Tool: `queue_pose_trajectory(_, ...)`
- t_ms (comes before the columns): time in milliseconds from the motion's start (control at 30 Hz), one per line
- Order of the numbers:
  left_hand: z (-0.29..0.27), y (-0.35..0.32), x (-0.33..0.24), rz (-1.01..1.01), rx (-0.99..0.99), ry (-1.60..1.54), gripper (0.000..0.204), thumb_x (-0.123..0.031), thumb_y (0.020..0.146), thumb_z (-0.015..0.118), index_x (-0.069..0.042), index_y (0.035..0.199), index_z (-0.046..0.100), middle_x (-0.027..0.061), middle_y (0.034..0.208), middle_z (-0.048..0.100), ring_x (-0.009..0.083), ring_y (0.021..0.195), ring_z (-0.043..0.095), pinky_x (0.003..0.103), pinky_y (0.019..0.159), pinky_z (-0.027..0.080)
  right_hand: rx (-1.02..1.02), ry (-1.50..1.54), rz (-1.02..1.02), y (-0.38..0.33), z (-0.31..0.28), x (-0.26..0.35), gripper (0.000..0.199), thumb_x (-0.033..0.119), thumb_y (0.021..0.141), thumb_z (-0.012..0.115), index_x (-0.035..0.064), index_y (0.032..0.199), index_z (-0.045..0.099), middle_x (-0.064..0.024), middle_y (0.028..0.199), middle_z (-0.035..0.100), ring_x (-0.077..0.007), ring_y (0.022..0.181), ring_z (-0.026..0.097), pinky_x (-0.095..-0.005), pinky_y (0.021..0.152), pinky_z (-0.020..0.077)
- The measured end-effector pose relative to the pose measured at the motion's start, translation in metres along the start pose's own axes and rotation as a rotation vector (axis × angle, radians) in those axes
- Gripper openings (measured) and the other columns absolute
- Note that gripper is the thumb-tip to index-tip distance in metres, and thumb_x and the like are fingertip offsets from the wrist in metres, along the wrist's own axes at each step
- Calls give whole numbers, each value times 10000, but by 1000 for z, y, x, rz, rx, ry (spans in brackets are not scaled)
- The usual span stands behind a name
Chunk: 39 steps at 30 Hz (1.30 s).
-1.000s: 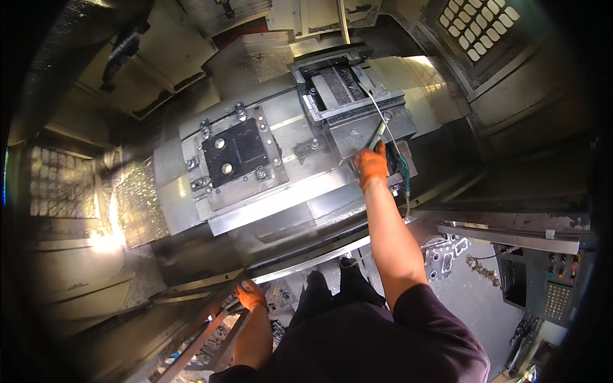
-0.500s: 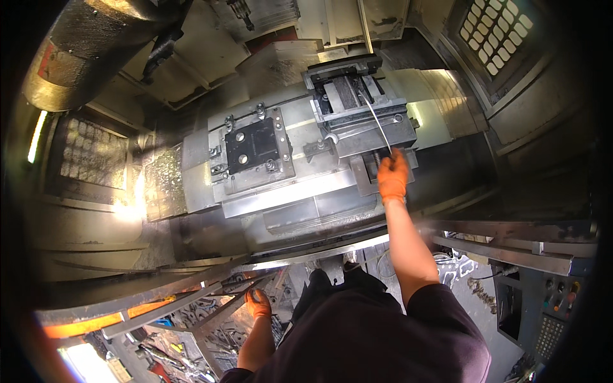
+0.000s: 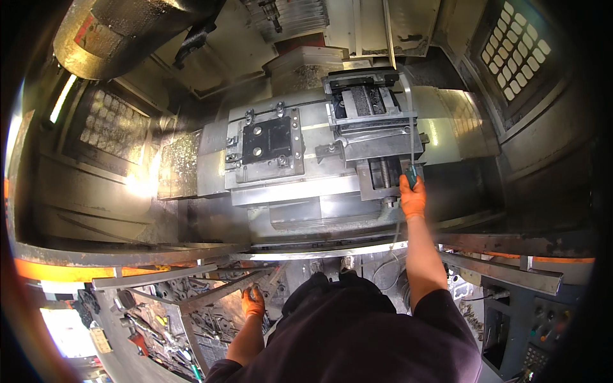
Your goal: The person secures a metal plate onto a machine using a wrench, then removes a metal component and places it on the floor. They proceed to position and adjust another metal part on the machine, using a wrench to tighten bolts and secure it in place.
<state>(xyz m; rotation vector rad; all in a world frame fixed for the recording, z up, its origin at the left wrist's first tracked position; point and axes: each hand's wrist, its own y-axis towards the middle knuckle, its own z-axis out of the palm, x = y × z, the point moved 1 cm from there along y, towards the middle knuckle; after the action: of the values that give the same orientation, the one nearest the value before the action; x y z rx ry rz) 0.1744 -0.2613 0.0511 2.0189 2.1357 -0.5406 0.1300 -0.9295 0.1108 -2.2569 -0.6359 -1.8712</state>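
Note:
My right hand (image 3: 413, 196), in an orange glove, is closed round an air blow gun (image 3: 412, 177) with a dark teal body. Its long thin nozzle (image 3: 412, 137) points away from me, along the right side of a machine vise (image 3: 377, 140). Dark chips lie between the vise jaws (image 3: 366, 101), and its screw (image 3: 385, 172) shows just left of the gun. My left hand (image 3: 253, 301), also gloved in orange, is low beside a metal frame bar (image 3: 220, 292). Its fingers are loosely curled and apart, with nothing visible in them.
Left of the vise, a black plate (image 3: 268, 142) is clamped on the machine table (image 3: 300, 185). A large cylindrical machine head (image 3: 121, 35) hangs at upper left. The enclosure's front sill (image 3: 332, 250) crosses before me. Tools crowd a bench (image 3: 150, 319); a control panel (image 3: 543, 325) stands at right.
The blow gun's nozzle has swung from over the vise jaws to the vise's right side. My right hand has moved right and slightly nearer. The whole view has shifted; my left hand stays low.

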Motion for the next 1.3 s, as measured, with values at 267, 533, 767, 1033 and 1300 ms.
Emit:
queue_pose_trajectory(267,16,0,-15,-131,127,-37,538,-453,958,544,-14,1258,622,256,1303,599,431,1248,537,457,1065,428,396,-106,311,-38,-6,72,417,310,924,677,9,1210,641,-106,891,708,-187,792,651,-324,764,524)
queue_pose_trajectory(533,31,20,-21,-83,26,-143,512,-422,950,560,5,1220,643,255,1281,616,425,1226,557,447,1060,433,391,-779,73,-41,38,104,415,350,890,607,24,1145,644,-218,941,717,-389,905,688,-429,819,531)
queue_pose_trajectory(767,60,15,80,-135,34,-202,532,-423,961,540,30,1221,639,281,1251,633,435,1203,577,444,1059,435,390,-862,169,-51,52,148,515,400,914,596,-6,1231,617,-290,1105,680,-454,1092,630,-469,927,508)
queue_pose_trajectory(1033,91,52,169,-282,86,-360,584,-431,978,491,52,1285,605,289,1307,605,433,1253,550,440,1072,431,412,-1046,171,-43,73,176,568,420,932,557,-32,1276,593,-298,1171,660,-439,1151,613,-437,977,501)
queue_pose_trajectory(1300,43,79,133,-224,-58,-344,583,-435,981,528,70,1260,607,280,1258,633,427,1202,583,429,1039,449,257,-1083,228,-14,40,177,466,397,926,584,-3,1152,662,-270,1109,689,-440,1106,631,-456,945,516)
